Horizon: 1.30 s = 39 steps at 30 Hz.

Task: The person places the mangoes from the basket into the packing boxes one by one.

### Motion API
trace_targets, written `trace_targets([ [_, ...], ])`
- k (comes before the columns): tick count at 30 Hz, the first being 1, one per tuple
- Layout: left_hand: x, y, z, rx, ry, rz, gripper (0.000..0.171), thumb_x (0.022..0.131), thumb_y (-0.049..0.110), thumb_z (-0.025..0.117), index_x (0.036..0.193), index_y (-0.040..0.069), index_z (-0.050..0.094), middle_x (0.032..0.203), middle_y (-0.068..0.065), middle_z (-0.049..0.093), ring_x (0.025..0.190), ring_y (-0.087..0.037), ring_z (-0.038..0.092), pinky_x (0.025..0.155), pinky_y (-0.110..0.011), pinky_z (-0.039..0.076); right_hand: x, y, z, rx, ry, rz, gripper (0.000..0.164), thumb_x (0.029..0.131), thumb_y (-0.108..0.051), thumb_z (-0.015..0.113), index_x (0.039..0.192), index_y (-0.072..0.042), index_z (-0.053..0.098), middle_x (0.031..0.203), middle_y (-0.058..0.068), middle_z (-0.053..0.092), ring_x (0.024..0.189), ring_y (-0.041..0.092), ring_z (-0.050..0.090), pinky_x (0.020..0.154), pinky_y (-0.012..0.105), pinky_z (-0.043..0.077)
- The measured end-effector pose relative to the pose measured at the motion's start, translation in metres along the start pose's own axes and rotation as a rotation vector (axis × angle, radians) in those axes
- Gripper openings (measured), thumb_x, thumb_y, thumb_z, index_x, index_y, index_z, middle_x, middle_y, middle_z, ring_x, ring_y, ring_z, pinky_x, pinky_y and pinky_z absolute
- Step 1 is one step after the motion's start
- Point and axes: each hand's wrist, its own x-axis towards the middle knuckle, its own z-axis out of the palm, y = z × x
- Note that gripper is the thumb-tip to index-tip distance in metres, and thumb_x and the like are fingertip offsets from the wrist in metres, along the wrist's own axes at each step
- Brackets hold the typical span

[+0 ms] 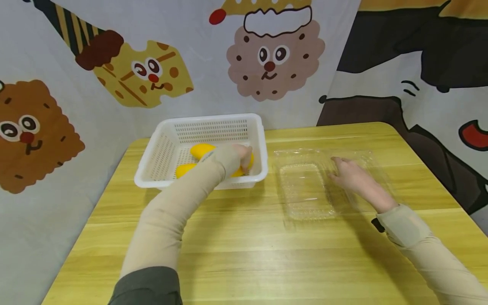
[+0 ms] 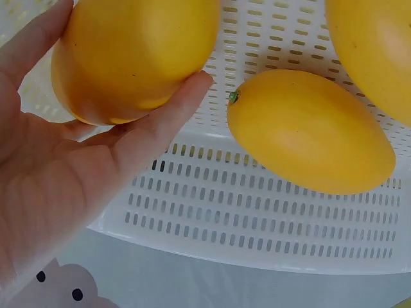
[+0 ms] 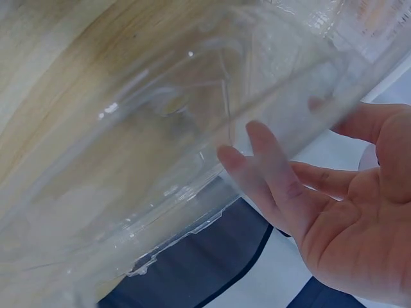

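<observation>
My left hand (image 1: 242,154) reaches into a white plastic basket (image 1: 264,159). In the left wrist view its fingers and thumb curl round a yellow mango (image 2: 135,54). A second mango (image 2: 311,131), with a green stem spot, lies beside it against the slotted wall, and part of a third mango (image 2: 379,48) shows at the top right. On the right, my right hand (image 1: 354,180) is at the clear plastic clamshell box (image 1: 306,192), which lies unfolded. Its fingers (image 3: 279,176) are extended and touch the thin plastic near the middle fold.
Both containers stand on a wood-grain table (image 1: 244,254), the basket at the back left and the box right of it. Behind the table hangs a cloth (image 1: 209,72) printed with cartoon biscuits and cheese.
</observation>
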Motion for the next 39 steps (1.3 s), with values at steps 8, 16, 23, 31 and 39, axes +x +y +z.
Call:
trace_targets([
  [8, 0.007, 0.004, 0.0, 0.172, -0.058, 0.054, 0.078, 0.082, 0.018, 0.069, 0.149, 0.027, 0.03, 0.148, -0.003, 0.039, 0.118, -0.02, 0.041, 0.108, -0.035, 0.034, -0.001, -0.001, 0.0, -0.004, 0.001, -0.006, 0.065, 0.095, -0.019, 0.053, 0.142, 0.014, 0.024, 0.138, 0.043, 0.031, 0.12, 0.057, 0.041, 0.098, 0.064, 0.038],
  [16, 0.045, 0.006, -0.006, 0.491, -0.086, 0.273, 0.086, 0.087, 0.029, 0.066, 0.154, 0.016, 0.012, 0.157, -0.009, 0.026, 0.14, -0.023, 0.031, 0.117, -0.039, 0.026, -0.001, -0.002, 0.0, 0.001, -0.008, 0.005, 0.065, 0.095, -0.02, 0.052, 0.143, 0.014, 0.023, 0.138, 0.043, 0.031, 0.11, 0.053, 0.052, 0.091, 0.06, 0.045],
  [23, 0.029, 0.004, -0.021, 0.304, -0.104, 0.306, 0.086, 0.091, 0.034, 0.062, 0.154, 0.022, 0.005, 0.16, -0.006, 0.02, 0.143, -0.024, 0.028, 0.113, -0.044, 0.033, -0.001, -0.001, -0.001, 0.016, -0.01, 0.007, 0.065, 0.095, -0.02, 0.053, 0.143, 0.014, 0.024, 0.137, 0.044, 0.032, 0.094, 0.04, 0.059, 0.077, 0.049, 0.049],
  [31, 0.023, -0.003, -0.027, 0.181, -0.056, 0.353, 0.086, 0.091, 0.032, 0.06, 0.154, 0.028, 0.002, 0.135, -0.013, 0.044, 0.11, -0.027, 0.051, 0.085, -0.042, 0.051, 0.0, -0.001, 0.0, 0.031, -0.011, 0.011, 0.065, 0.096, -0.02, 0.052, 0.143, 0.013, 0.023, 0.138, 0.044, 0.032, 0.089, 0.036, 0.059, 0.079, 0.05, 0.049],
  [39, 0.009, 0.003, -0.026, 0.097, -0.001, 0.473, 0.086, 0.094, 0.035, 0.055, 0.154, 0.025, -0.006, 0.129, -0.011, 0.046, 0.1, -0.023, 0.05, 0.079, -0.033, 0.048, 0.0, 0.0, 0.001, 0.035, 0.005, 0.006, 0.064, 0.095, -0.02, 0.053, 0.143, 0.013, 0.025, 0.137, 0.043, 0.034, 0.093, 0.042, 0.059, 0.082, 0.053, 0.049],
])
